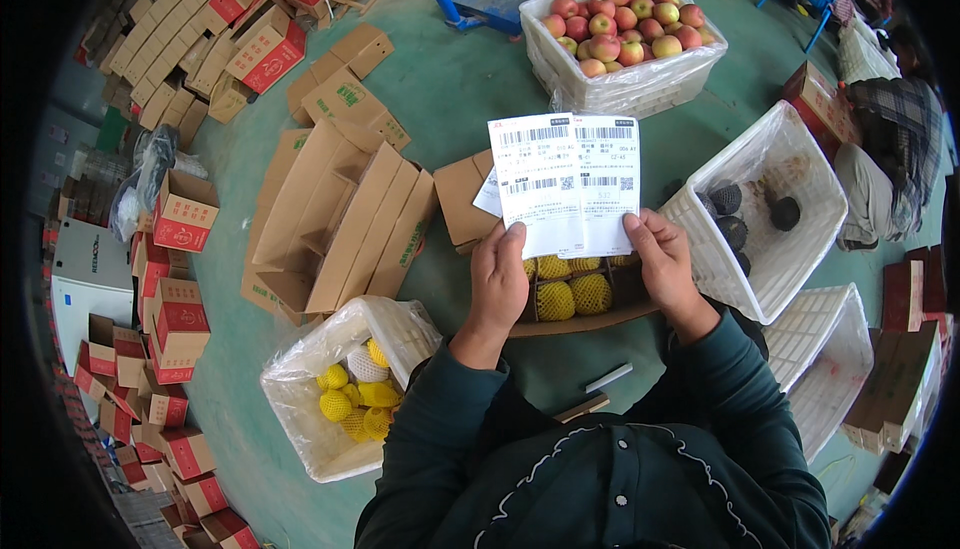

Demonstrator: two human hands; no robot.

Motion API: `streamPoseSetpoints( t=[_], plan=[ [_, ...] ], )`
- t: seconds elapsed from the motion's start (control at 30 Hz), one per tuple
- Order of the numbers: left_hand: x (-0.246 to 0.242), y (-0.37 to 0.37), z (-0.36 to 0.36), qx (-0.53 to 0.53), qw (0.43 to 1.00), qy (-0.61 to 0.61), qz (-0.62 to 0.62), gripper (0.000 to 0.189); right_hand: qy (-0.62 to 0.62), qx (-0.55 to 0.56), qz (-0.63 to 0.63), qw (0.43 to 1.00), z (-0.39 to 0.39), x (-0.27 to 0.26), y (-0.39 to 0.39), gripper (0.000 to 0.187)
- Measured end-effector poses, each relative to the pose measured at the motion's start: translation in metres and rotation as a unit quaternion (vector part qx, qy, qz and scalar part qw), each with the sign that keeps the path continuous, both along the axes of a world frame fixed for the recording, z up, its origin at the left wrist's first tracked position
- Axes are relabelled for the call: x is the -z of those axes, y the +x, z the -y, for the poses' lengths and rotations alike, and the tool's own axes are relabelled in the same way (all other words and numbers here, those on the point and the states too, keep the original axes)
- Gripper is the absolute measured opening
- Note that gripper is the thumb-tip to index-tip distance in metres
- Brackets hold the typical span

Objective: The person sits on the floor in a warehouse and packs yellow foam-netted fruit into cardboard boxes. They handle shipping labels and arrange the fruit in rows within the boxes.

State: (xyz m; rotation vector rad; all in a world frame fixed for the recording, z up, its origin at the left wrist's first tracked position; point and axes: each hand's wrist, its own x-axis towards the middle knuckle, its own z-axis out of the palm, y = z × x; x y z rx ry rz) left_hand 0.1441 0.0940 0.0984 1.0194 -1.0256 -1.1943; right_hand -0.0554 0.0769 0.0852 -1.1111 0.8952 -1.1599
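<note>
My left hand point(501, 280) pinches the lower edge of a printed shipping label point(541, 230) between thumb and fingers. A second shipping label point(606, 232) overlaps it on the right, gripped at its lower right corner by my right hand point(664, 260). Both sheets bear writing and barcodes. Below them stands an open cardboard box point(592, 322) with fruits in yellow foam nets point(556, 301) set between dividers; the labels hide part of it. Another white slip point(488, 195) lies on the box's raised flap point(459, 189), partly behind the left label.
A lined crate of apples point(622, 31) stands ahead. Right is a white crate point(806, 245) with dark net-wrapped items; left, a crate point(337, 466) of yellow-netted fruit and open cardboard boxes point(337, 211). Red cartons point(180, 316) pile along the left. A person point(896, 136) crouches at the right.
</note>
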Motion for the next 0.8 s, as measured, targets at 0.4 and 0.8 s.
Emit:
streamPoseSetpoints(
  t=[0.4, 0.8],
  plan=[
    [0.019, -0.002, 0.013, 0.056, 0.991, 0.074, 0.093, 0.030, -0.059, -0.004, -0.146, 0.987, 0.004, 0.007, 0.004, 0.025],
    [0.206, 0.115, 0.125, -0.096, 0.940, 0.273, 0.181, 0.020, 0.003, -0.127, -0.461, 0.878, 0.010, 0.042, -0.046, 0.033]
  ],
)
